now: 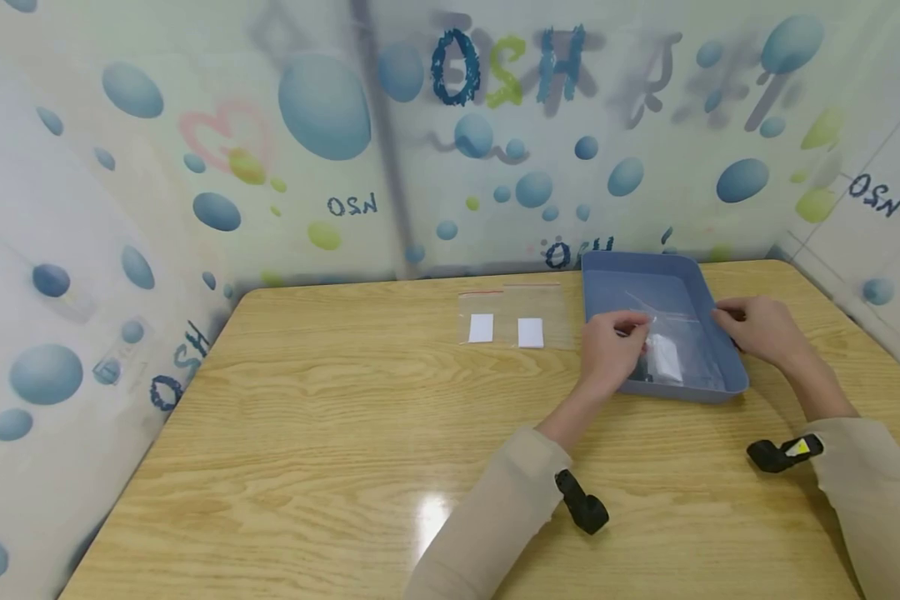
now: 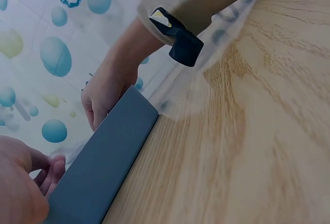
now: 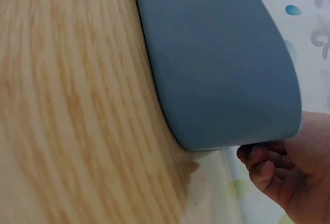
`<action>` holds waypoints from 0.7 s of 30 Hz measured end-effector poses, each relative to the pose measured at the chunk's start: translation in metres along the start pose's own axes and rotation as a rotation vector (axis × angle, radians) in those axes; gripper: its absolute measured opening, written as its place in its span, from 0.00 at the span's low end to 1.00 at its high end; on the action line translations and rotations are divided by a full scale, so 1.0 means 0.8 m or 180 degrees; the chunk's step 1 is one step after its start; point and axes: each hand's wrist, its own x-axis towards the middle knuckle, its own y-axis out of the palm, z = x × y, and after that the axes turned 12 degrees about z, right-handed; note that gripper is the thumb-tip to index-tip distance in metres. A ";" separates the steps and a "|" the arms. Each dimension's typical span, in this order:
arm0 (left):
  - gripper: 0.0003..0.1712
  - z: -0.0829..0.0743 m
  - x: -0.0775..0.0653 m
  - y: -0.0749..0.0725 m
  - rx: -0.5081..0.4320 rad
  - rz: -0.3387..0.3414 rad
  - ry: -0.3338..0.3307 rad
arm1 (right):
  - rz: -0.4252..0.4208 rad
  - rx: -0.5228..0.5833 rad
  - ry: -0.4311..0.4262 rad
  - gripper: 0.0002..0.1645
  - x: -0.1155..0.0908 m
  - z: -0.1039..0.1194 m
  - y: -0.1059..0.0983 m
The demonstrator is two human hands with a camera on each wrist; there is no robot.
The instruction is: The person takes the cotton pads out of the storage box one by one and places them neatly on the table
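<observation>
A blue-grey plastic tray (image 1: 645,263) sits at the back right of the table. Over its left side, my left hand (image 1: 610,346) pinches the top edge of a clear zip bag (image 1: 690,346) between thumb and fingers. Inside the tray, a white piece (image 1: 664,360) shows through the clear plastic, with something dark beside it partly hidden by the hand. My right hand (image 1: 763,327) grips the tray's right wall near the rim; in the right wrist view its curled fingers (image 3: 265,170) lie against the tray's outer side.
Left of the tray, two clear zip bags lie flat, each with a white card: the left card (image 1: 482,328) and the right card (image 1: 530,332). Behind the wooden table (image 1: 330,450) stands a wall (image 1: 435,183) patterned with blue bubbles.
</observation>
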 end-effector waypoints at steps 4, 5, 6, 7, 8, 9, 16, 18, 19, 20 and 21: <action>0.05 0.004 0.000 -0.004 -0.0405 0.0054 0.0126 | 0.0009 0.0008 0.0029 0.20 0.000 0.001 0.000; 0.05 0.004 0.000 -0.005 -0.0490 0.0066 0.0145 | 0.0008 0.0009 0.0033 0.21 0.000 0.002 0.000; 0.05 0.004 -0.001 -0.006 -0.0559 0.0077 0.0161 | 0.0017 0.0019 0.0038 0.21 -0.001 0.002 0.000; 0.05 0.005 -0.001 -0.007 -0.0629 0.0096 0.0179 | 0.0015 0.0018 0.0036 0.21 -0.001 0.002 0.000; 0.05 0.005 -0.001 -0.009 -0.0699 0.0121 0.0190 | 0.0012 0.0012 0.0031 0.21 -0.001 0.002 0.000; 0.05 0.004 -0.002 -0.010 -0.0757 0.0156 0.0195 | 0.0012 0.0010 0.0024 0.21 -0.001 0.002 -0.001; 0.06 0.004 -0.002 -0.022 -0.1040 0.0385 0.0244 | 0.0016 0.0008 -0.0007 0.20 -0.002 0.003 -0.001; 0.06 0.004 -0.001 -0.026 -0.1061 0.0358 0.0268 | 0.0020 0.0005 -0.0010 0.20 -0.002 0.003 -0.001; 0.06 0.004 -0.001 -0.029 -0.1070 0.0334 0.0269 | 0.0023 0.0004 -0.0011 0.20 -0.002 0.003 -0.001; 0.06 0.004 0.000 -0.031 -0.1066 0.0312 0.0272 | 0.0024 0.0003 -0.0010 0.20 -0.002 0.003 0.000; 0.06 0.004 0.000 -0.033 -0.1058 0.0301 0.0268 | 0.0022 -0.0001 -0.0013 0.20 -0.003 0.003 0.000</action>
